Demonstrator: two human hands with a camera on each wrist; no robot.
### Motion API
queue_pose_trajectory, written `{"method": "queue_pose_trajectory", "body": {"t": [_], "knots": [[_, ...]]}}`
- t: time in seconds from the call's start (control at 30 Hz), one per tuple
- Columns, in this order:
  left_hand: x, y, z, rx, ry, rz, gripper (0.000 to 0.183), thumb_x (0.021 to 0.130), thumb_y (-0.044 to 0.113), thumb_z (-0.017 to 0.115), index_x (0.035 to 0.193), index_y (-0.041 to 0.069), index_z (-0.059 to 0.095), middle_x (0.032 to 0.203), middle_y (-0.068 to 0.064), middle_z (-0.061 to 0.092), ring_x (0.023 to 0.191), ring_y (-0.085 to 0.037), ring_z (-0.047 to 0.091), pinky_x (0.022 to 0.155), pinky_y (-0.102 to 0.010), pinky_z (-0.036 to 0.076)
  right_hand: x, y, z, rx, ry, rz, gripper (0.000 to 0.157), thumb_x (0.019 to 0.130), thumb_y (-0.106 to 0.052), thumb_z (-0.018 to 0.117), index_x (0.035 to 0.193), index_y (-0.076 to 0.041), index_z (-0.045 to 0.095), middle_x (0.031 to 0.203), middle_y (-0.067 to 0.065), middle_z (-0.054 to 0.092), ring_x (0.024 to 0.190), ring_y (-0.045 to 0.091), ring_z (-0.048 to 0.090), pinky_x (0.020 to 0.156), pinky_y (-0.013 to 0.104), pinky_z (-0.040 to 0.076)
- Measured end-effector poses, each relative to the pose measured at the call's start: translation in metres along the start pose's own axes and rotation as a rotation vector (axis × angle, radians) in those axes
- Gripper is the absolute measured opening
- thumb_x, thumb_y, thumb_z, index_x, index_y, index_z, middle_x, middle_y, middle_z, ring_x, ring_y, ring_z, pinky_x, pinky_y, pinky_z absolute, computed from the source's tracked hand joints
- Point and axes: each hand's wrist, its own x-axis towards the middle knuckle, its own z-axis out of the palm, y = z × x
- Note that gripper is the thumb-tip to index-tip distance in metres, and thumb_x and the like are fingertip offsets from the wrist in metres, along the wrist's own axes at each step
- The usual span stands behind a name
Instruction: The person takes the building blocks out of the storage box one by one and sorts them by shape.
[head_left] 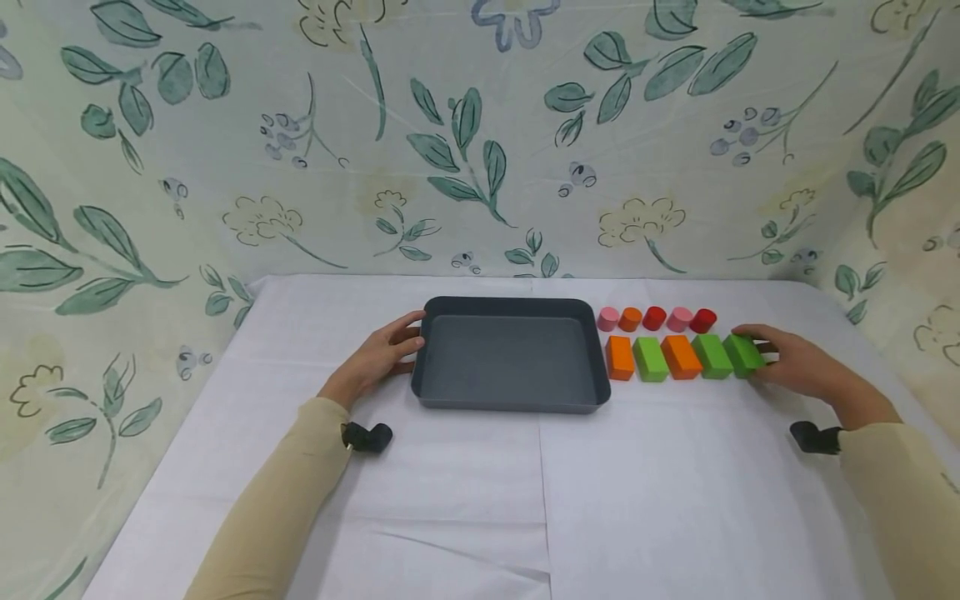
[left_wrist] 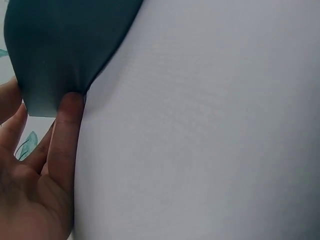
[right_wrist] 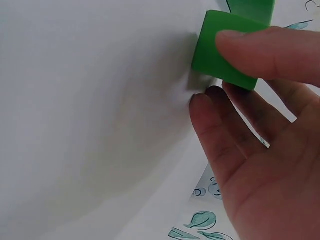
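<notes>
My left hand [head_left: 381, 348] touches the left end of a dark grey rectangular baking tray [head_left: 517, 362], its fingers spread along the outer wall. In the left wrist view, fairly straight fingers [left_wrist: 70, 120] meet the tray's corner [left_wrist: 55, 55] low against the cloth. My right hand [head_left: 798, 360] pinches a green block [head_left: 742, 354] at the right end of a row of blocks. Its thumb lies flat on one face of that green block [right_wrist: 222, 50] in the right wrist view, with the other fingers behind and beneath.
Orange blocks [head_left: 619, 358] and green blocks [head_left: 651, 360] alternate in a row right of the tray. Behind them stands a row of small cylinders: pink [head_left: 608, 318], orange [head_left: 630, 319] and red [head_left: 655, 317]. A white cloth [head_left: 450, 492] covers the table; leaf-patterned fabric [head_left: 465, 208] hangs around it.
</notes>
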Motion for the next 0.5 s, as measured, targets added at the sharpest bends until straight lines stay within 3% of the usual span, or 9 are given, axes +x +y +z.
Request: {"method": "queue_pose_trajectory", "body": {"t": [0.3,0.5], "knots": [[0.000,0.000,-0.001,-0.003,-0.001,0.006,0.061,0.103,0.021,0.054,0.156,0.034,0.028,0.164,-0.012,0.027,0.149,-0.033,0.035,0.114,-0.051,0.044,0.001,0.001,-0.004,0.072,-0.017,0.001,0.103,0.085,-0.004,0.067,0.157,-0.002,-0.007,0.150,0.045,0.015,0.128,0.063,0.030,0.101,0.074,0.037],[0.000,0.003,0.000,-0.003,-0.009,0.014,0.060,0.103,0.021,0.053,0.156,0.034,0.029,0.164,-0.011,0.027,0.149,-0.032,0.035,0.114,-0.051,0.043,-0.013,0.002,-0.011,0.038,0.019,-0.031,0.093,0.090,-0.012,0.064,0.155,0.006,0.001,0.148,0.045,0.019,0.126,0.063,0.034,0.098,0.073,0.043]]}}
